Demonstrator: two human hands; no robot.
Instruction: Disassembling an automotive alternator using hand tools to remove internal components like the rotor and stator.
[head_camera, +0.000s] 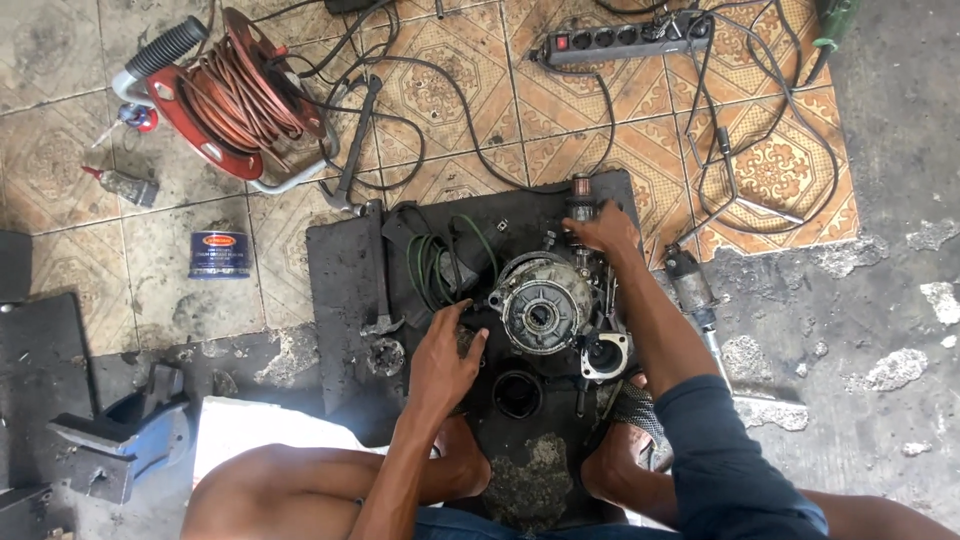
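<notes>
Both your hands work beside the round motor housing (541, 312) on the black mat (340, 260).

Your left hand (445, 360) sits just left of the housing, fingers curled onto a small dark part (468, 338) touching its lower-left edge; whether they pinch it, I cannot tell. Your right hand (603, 230) rests just beyond the housing, fingers pressed together over the copper-wound armature (580, 190). A green wire coil (435, 262) lies left of the housing; a black ring (517, 392) lies just below it.

A red cable reel (235, 95), power strip (625, 38) and blue tin (219, 254) lie around.
</notes>
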